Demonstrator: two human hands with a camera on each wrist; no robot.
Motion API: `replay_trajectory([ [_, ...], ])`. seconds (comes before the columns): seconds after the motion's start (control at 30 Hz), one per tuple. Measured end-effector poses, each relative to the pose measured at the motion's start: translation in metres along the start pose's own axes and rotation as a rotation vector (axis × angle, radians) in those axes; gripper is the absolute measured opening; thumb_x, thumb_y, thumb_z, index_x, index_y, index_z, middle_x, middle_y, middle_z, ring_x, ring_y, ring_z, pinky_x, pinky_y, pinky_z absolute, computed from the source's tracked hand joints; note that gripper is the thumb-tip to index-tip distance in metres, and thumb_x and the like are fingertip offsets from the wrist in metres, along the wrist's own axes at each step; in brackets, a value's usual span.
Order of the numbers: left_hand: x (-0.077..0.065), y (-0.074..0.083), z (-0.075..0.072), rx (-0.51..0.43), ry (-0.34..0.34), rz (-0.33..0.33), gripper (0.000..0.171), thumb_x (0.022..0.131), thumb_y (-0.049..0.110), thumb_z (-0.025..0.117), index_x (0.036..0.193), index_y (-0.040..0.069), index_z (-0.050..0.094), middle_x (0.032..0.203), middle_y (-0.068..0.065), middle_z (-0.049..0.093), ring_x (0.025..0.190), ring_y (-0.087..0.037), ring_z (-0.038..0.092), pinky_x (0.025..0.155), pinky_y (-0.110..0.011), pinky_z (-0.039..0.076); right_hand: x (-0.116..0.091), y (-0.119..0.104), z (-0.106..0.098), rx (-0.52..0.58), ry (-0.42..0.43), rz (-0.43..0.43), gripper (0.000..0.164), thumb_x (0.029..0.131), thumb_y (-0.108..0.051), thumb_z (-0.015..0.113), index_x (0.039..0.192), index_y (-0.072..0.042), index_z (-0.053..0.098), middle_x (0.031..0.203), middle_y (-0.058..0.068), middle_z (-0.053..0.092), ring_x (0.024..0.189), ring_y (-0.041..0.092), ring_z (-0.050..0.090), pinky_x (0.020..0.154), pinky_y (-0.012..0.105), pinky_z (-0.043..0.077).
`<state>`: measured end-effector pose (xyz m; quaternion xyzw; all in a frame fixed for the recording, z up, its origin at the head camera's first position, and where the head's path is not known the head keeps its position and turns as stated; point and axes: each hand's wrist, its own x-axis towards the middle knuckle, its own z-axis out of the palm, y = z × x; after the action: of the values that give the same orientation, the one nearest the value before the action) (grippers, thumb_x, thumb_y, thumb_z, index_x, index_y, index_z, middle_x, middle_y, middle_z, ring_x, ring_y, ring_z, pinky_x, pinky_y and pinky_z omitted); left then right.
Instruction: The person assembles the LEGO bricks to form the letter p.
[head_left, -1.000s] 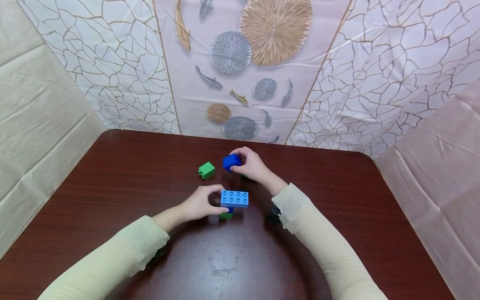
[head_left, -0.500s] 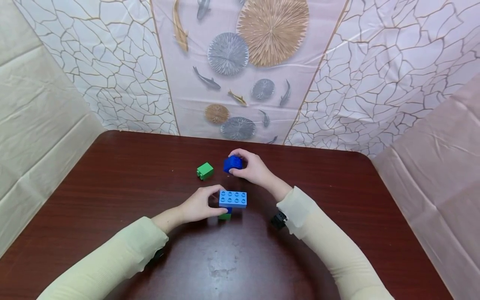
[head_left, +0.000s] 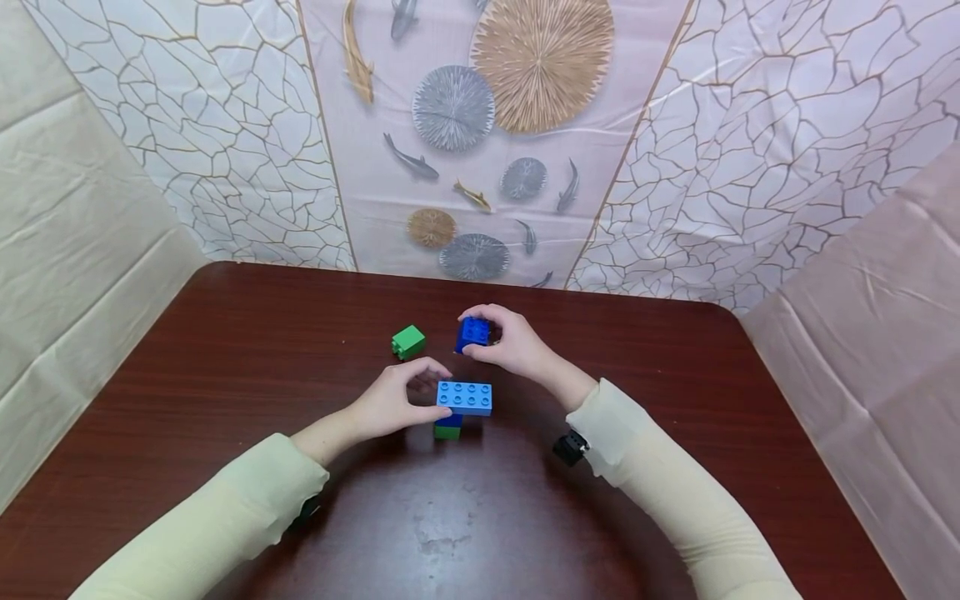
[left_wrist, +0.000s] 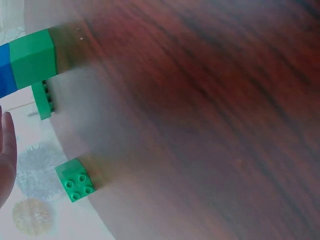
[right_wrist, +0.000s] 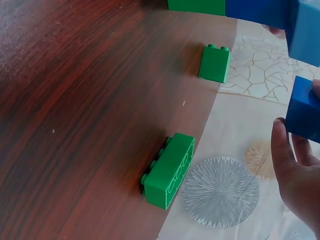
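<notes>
Fingers of the left hand (head_left: 390,404) are spread in a loose curve at the left side of the stack (head_left: 459,408), parted wider than a moment ago; whether the thumb is touching it cannot be told. By the thumb and fingers of the right hand (head_left: 513,343), a dark blue brick (head_left: 473,332) is pinched, held just beyond the stack. This brick has been turned: its studs, which were tilted aside, are now shown facing upward.

In the stack, a light blue brick (head_left: 467,392) is set on top, jutting to the right over a blue brick (head_left: 450,421) and a green brick (head_left: 447,433). From the looser left fingers it may be judged that little steadying is needed; from the turn, that the pinched brick has been lined up with the stack's upright studs. Beyond the stack, a small green brick (head_left: 408,342) to its left and a long green brick (right_wrist: 170,172) are left loose on the table (head_left: 675,417).
</notes>
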<state>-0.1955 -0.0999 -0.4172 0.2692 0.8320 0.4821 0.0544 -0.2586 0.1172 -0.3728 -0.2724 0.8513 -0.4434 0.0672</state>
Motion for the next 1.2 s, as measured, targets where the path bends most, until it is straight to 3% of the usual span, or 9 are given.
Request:
replay_trajectory([
  [0.13, 0.0, 0.002, -0.001, -0.028, -0.005, 0.0, 0.046, 0.077, 0.02, 0.077, 0.116, 0.005, 0.06, 0.113, -0.008, 0.065, 0.096, -0.02, 0.062, 0.085, -0.036, 0.053, -0.003, -0.001, 0.001, -0.012, 0.003, -0.017, 0.042, 0.082, -0.012, 0.071, 0.121, -0.009, 0.057, 0.119, 0.011, 0.057, 0.098, 0.027, 0.056, 0.08, 0.037, 0.053],
  [0.33, -0.001, 0.002, 0.0, -0.055, -0.016, -0.012, 0.035, 0.078, 0.022, 0.076, 0.109, 0.01, 0.065, 0.105, -0.006, 0.068, 0.096, -0.02, 0.061, 0.084, -0.035, 0.054, -0.01, -0.009, 0.002, 0.012, -0.001, -0.024, 0.042, 0.081, -0.013, 0.072, 0.12, -0.009, 0.057, 0.115, 0.013, 0.06, 0.094, 0.026, 0.056, 0.081, 0.043, 0.052],
  [0.63, 0.0, 0.002, -0.002, -0.058, -0.012, -0.007, 0.03, 0.077, 0.022, 0.077, 0.102, 0.01, 0.066, 0.099, -0.005, 0.07, 0.092, -0.016, 0.063, 0.082, -0.032, 0.054, -0.021, -0.024, 0.005, 0.022, 0.023, 0.019, 0.039, 0.08, -0.017, 0.074, 0.116, -0.009, 0.059, 0.104, 0.01, 0.066, 0.083, 0.021, 0.059, 0.075, 0.031, 0.053],
  [0.93, 0.002, -0.002, 0.0, -0.041, -0.008, 0.022, 0.029, 0.076, 0.02, 0.078, 0.1, 0.008, 0.065, 0.094, -0.004, 0.068, 0.089, -0.015, 0.063, 0.082, -0.027, 0.054, -0.032, -0.033, 0.014, 0.013, -0.023, -0.031, 0.038, 0.078, -0.018, 0.076, 0.113, -0.009, 0.063, 0.1, 0.008, 0.068, 0.08, 0.016, 0.061, 0.072, 0.028, 0.053],
  [1.2, 0.003, -0.003, 0.0, -0.048, -0.007, 0.025, 0.028, 0.076, 0.019, 0.078, 0.098, 0.009, 0.065, 0.092, -0.003, 0.068, 0.087, -0.013, 0.062, 0.08, -0.023, 0.052, -0.038, -0.034, 0.019, -0.036, -0.071, -0.006, 0.04, 0.079, -0.02, 0.075, 0.115, -0.009, 0.062, 0.1, 0.007, 0.068, 0.082, 0.014, 0.062, 0.074, 0.025, 0.053],
])
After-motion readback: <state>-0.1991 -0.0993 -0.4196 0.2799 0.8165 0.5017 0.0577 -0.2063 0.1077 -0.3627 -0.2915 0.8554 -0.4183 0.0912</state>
